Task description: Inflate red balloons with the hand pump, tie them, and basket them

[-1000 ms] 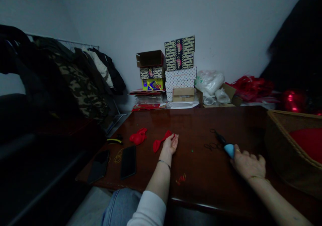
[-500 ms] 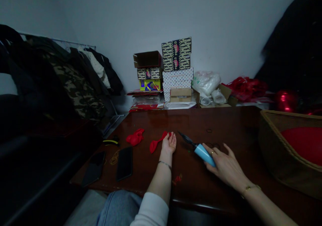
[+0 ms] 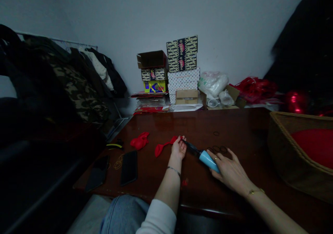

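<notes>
My left hand [image 3: 179, 148] pinches the end of a long red balloon [image 3: 161, 148], whose wider part lies on the brown table [image 3: 161, 124]. My right hand [image 3: 229, 168] is wrapped round a light blue hand pump [image 3: 208, 161] with a black nozzle. The nozzle's tip reaches the fingers of my left hand, at the balloon's end; whether it is inside the balloon cannot be made out. Another crumpled red balloon [image 3: 139, 141] lies farther left. Beyond the pump are several thin dark rings [image 3: 216, 133], and small red bits [image 3: 185, 182] lie near the front edge.
Two dark flat devices, one a phone [image 3: 129, 168], and yellow bands [image 3: 119, 161] lie at the left. A wicker basket [image 3: 283, 147] with something red inside stands at the right. Stacked boxes [image 3: 183, 83] and plastic bags [image 3: 213, 83] are behind the table.
My left hand has moved slightly right with the balloon's end. The pump in my right hand has shifted a little left, so its nozzle tip now meets my left fingers.
</notes>
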The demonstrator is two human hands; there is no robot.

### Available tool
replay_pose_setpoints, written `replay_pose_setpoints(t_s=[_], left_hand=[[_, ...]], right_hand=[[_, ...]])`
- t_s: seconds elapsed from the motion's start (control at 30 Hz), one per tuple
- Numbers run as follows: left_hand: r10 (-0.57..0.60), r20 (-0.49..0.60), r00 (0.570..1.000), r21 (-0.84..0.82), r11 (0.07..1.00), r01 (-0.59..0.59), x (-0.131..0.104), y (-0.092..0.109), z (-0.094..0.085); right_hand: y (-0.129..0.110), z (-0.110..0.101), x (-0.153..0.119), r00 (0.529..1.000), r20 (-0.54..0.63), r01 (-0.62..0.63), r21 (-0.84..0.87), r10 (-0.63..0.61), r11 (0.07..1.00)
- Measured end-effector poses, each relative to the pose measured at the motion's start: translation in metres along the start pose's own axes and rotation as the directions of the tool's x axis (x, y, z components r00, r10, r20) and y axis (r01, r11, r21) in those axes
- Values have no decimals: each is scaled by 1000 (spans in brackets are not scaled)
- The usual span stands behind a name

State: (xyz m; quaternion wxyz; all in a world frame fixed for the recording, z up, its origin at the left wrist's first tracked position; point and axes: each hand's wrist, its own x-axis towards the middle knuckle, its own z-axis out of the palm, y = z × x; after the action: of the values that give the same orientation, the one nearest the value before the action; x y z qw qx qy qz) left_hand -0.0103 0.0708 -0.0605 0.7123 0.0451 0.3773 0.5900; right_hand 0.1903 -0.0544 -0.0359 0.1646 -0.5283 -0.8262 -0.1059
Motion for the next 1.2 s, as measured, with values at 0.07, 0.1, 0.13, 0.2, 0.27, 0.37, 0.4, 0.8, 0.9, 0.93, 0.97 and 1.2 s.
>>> replay_pose_setpoints(t_s=[0.07, 0.1, 0.13, 0.2, 0.27, 0.37, 0.4, 0.8, 0.9, 0.93, 0.97, 1.2], left_hand=[[-1, -5, 1000, 23, 1000, 1, -1, -4, 1], [3, -8, 1000, 35, 999, -3, -2, -6, 1], [9, -9, 1000, 49, 999, -8, -2, -8, 1], [16, -6, 1000, 79, 997, -15, -4, -11, 1], [10, 14, 1000, 99, 995, -11, -5, -13, 1], [-6, 59, 998, 112, 994, -1, -8, -16, 1], [-9, 70, 998, 117, 993, 1, -9, -17, 1], [20, 203, 979, 116, 992, -44, -19, -18, 0], [25, 223, 975, 113, 992, -51, -20, -20, 2], [23, 224, 974, 115, 992, -50, -20, -21, 2], [26, 226, 974, 108, 993, -52, -20, -21, 2], [130, 232, 964, -116, 988, -105, -25, -21, 8]], right_hand=[[0, 1, 0, 1000, 8, -8, -8, 8, 1000], [-1, 2, 0, 1000, 10, -13, -9, 13, 1000], [-1, 2, 0, 1000, 9, -17, -10, 17, 1000], [-2, 3, -1, 1000, 4, -25, -6, 25, 1000], [-4, 4, -1, 1000, 3, -28, 7, 28, 1000], [-7, 5, 0, 1000, 14, -21, 38, 21, 999], [-8, 5, 0, 1000, 19, -22, 47, 21, 999], [-18, 6, 1, 999, 39, -38, 68, 36, 997], [-19, 5, 2, 999, 19, -42, 68, 41, 997], [-20, 5, 2, 999, 14, -45, 68, 44, 997], [-20, 4, 2, 999, 10, -45, 69, 44, 997], [-29, 5, 3, 999, 29, -49, 117, 45, 992]])
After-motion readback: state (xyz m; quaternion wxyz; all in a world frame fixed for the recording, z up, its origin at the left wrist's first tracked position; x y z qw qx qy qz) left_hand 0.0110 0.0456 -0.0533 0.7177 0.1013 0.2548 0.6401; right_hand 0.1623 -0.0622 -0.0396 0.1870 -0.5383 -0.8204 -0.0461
